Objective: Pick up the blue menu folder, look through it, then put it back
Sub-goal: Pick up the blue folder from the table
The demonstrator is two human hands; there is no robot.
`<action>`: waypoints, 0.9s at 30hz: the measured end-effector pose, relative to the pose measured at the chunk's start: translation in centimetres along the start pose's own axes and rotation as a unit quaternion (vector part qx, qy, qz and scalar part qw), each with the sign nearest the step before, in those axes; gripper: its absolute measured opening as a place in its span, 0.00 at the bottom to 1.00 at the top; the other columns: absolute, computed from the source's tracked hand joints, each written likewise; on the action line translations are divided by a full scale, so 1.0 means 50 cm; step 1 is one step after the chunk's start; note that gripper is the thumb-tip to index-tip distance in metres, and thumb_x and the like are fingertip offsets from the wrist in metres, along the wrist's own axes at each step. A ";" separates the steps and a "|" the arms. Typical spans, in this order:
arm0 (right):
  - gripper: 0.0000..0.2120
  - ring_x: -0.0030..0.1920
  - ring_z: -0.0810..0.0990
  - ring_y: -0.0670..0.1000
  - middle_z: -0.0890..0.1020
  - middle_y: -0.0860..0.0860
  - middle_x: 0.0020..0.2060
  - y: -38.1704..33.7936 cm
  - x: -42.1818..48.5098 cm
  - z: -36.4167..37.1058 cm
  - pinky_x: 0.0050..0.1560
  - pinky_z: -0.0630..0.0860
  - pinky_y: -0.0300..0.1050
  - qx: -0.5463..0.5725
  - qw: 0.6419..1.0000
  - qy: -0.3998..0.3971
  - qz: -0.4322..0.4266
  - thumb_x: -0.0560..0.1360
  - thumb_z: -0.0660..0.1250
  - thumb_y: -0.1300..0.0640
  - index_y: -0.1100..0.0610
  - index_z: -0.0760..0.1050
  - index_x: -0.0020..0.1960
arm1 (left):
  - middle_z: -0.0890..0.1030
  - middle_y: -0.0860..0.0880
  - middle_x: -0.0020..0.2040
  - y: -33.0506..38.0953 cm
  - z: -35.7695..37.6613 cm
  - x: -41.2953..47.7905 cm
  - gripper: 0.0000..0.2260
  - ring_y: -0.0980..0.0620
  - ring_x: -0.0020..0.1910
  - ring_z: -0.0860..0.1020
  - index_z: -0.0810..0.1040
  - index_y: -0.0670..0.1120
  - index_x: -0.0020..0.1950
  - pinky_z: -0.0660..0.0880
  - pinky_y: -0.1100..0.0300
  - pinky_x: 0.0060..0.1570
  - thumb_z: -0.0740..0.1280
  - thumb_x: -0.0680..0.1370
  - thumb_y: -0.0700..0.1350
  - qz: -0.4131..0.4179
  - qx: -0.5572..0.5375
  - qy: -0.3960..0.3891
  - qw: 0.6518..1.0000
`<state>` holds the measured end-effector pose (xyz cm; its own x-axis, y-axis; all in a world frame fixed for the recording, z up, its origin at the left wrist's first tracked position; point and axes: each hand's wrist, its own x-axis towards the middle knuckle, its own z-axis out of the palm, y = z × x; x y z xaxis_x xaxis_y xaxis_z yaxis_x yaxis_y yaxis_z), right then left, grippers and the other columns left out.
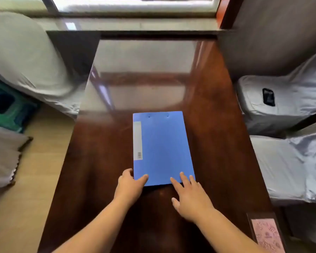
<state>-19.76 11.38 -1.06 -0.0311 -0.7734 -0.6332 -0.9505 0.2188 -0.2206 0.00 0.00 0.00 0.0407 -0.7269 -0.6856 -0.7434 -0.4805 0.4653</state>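
My left hand (130,186) pinches the blue menu folder (162,147) at its lower-left corner, thumb on the cover. My right hand (188,196) rests straight fingers on the lower-right corner. The folder lies closed on the brown table (217,125), centre frame.

Both arms fwd, L hand (130,185) loosely curled, R hand (190,196) flat, fingers spread.

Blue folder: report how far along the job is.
Done: nothing that shows; the blue folder lies closed and flat on the table. In hand: the left hand pinches its near left corner, and the right hand rests straight fingers on the near right corner. Left: lifting, leafing through, setting back, unless this is already the return; one picture cannot tell.
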 end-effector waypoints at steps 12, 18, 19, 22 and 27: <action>0.20 0.62 0.86 0.55 0.85 0.54 0.66 0.062 -0.072 -0.220 0.60 0.85 0.58 0.531 0.818 0.189 0.115 0.87 0.67 0.52 0.55 0.72 0.77 | 0.86 0.42 0.58 0.161 -0.134 -0.132 0.08 0.42 0.55 0.86 0.76 0.46 0.62 0.82 0.40 0.60 0.68 0.83 0.42 0.139 -0.247 -0.089 0.955; 0.13 0.50 0.91 0.60 0.92 0.52 0.55 0.028 -0.239 -0.447 0.26 0.87 0.50 0.700 0.669 0.235 -0.089 0.88 0.62 0.63 0.52 0.76 0.68 | 0.81 0.49 0.68 0.294 -0.284 -0.296 0.35 0.46 0.60 0.84 0.66 0.56 0.76 0.81 0.38 0.59 0.78 0.73 0.47 0.300 -0.193 -0.004 0.934; 0.13 0.50 0.91 0.61 0.91 0.52 0.55 0.014 -0.263 -0.471 0.26 0.86 0.50 0.698 0.662 0.247 -0.112 0.87 0.62 0.63 0.51 0.76 0.68 | 0.78 0.52 0.70 0.312 -0.301 -0.324 0.44 0.48 0.63 0.82 0.58 0.60 0.80 0.81 0.43 0.61 0.80 0.71 0.51 0.331 -0.126 0.050 0.934; 0.14 0.55 0.90 0.63 0.91 0.54 0.58 -0.026 -0.322 -0.511 0.30 0.88 0.51 0.719 0.626 0.261 -0.153 0.88 0.61 0.64 0.49 0.76 0.68 | 0.70 0.57 0.63 0.335 -0.329 -0.398 0.63 0.49 0.63 0.80 0.41 0.72 0.80 0.79 0.51 0.59 0.78 0.55 0.73 0.368 0.029 0.140 0.919; 0.18 0.63 0.86 0.63 0.88 0.56 0.64 -0.035 -0.365 -0.527 0.57 0.86 0.61 0.725 0.610 0.260 -0.185 0.88 0.59 0.66 0.50 0.74 0.73 | 0.70 0.56 0.64 0.331 -0.347 -0.435 0.65 0.49 0.66 0.78 0.25 0.79 0.67 0.80 0.48 0.58 0.71 0.49 0.81 0.393 0.095 0.173 0.898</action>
<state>-25.69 9.43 30.39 -0.3505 -0.9308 -0.1036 0.3390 -0.0230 -0.9405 -1.59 -0.66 32.31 -0.3656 -0.9298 0.0422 -0.7326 0.3155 0.6031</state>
